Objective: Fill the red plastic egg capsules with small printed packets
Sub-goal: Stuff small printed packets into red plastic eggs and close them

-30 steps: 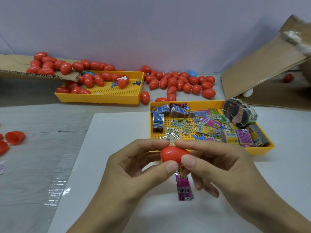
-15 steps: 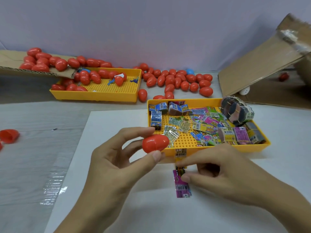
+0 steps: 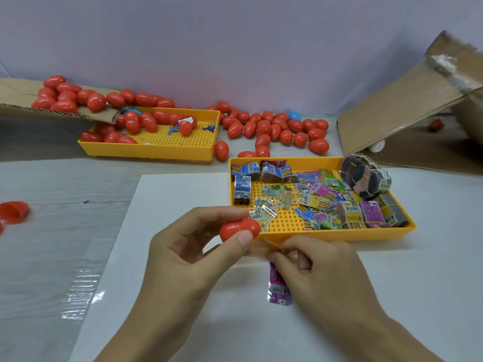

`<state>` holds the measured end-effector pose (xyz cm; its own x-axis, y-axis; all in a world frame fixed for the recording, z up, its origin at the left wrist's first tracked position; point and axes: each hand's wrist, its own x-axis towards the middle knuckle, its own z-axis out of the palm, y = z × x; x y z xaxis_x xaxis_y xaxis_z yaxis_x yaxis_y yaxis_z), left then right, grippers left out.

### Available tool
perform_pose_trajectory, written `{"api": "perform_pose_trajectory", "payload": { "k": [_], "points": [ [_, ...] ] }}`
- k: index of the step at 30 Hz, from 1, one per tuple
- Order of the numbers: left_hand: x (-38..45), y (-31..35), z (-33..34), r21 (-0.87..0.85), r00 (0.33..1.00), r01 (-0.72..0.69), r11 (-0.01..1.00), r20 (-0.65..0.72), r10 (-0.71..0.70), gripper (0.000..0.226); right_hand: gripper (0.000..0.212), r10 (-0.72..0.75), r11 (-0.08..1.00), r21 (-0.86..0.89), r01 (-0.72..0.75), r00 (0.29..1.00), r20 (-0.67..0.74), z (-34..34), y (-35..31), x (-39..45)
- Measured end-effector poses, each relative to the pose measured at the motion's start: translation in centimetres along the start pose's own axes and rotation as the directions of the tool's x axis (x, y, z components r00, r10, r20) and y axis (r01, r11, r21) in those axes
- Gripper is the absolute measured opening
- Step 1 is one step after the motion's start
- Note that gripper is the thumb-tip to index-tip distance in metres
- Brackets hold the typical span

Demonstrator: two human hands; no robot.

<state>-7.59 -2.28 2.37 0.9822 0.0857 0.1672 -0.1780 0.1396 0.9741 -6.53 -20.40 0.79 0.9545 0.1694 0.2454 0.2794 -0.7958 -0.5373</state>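
Observation:
My left hand [image 3: 193, 254] pinches a closed red egg capsule [image 3: 239, 229] between thumb and fingers, just in front of the near yellow tray [image 3: 339, 235]. That tray holds several small printed packets [image 3: 313, 194] and banded bundles [image 3: 366, 176]. Right beside the egg, my right hand [image 3: 321, 273] has its fingertips down on a pink printed packet [image 3: 278, 290] lying on the white sheet [image 3: 183, 194], pinching its upper end. The packet's top is hidden under the fingers.
A second yellow tray [image 3: 156, 150] at the back left holds red eggs, with more on a cardboard flap [image 3: 15, 100]. Loose red eggs [image 3: 274, 129] lie behind the near tray. An open red half shell [image 3: 14, 211] sits far left. A cardboard box [image 3: 405, 108] stands at the right.
The hands came apart from the egg: my right hand dropped to the pink packet on the sheet, while my left hand carried the egg slightly left and up.

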Motion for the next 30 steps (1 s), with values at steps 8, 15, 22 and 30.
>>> {"api": "perform_pose_trajectory", "payload": {
  "k": [8, 15, 22, 30],
  "points": [
    [-0.4, 0.1, 0.6, 0.061, 0.992, -0.109, 0.992, 0.072, 0.105, 0.019, 0.021, 0.019, 0.656, 0.725, -0.209, 0.965, 0.261, -3.3, -0.1, 0.9],
    [-1.0, 0.5, 1.3, 0.161, 0.982, -0.062, 0.985, 0.187, 0.031, 0.022, 0.023, -0.088, 0.700, 0.696, -0.159, 0.948, 0.305, -3.5, -0.5, 0.5],
    [-0.9, 0.2, 1.2, 0.127, 0.983, -0.001, 0.992, 0.183, -0.022, 0.023, 0.036, -0.038, 0.693, 0.681, -0.235, 0.932, 0.361, -3.6, -0.4, 0.7],
    [-0.7, -0.1, 1.4, -0.065, 0.976, 0.161, 0.985, 0.160, -0.149, 0.023, 0.034, -0.077, 0.731, 0.658, -0.183, 0.935, 0.345, -3.7, -0.5, 0.4]
  ]
}}
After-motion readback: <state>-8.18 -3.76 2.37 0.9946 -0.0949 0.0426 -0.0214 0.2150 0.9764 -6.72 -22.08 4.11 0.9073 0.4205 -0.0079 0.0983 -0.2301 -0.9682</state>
